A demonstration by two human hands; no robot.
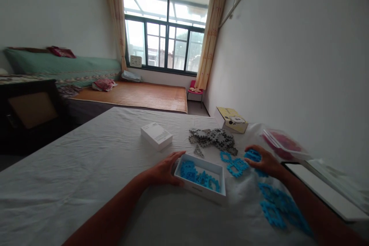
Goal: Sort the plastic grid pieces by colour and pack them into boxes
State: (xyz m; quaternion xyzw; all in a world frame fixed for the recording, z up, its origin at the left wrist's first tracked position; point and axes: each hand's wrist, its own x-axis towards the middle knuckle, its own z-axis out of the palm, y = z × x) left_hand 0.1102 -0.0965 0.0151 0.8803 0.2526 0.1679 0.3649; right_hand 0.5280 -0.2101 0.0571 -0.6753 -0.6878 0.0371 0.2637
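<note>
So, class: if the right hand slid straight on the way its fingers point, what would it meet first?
Probably the loose blue pieces just beyond the right hand, then the white box; depth is hard to judge.

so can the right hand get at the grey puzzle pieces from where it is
Probably yes. The grey puzzle pieces lie just beyond the right hand, to its left, on the white sheet. Only flat blue pieces lie between, and nothing stands in the way.
</note>
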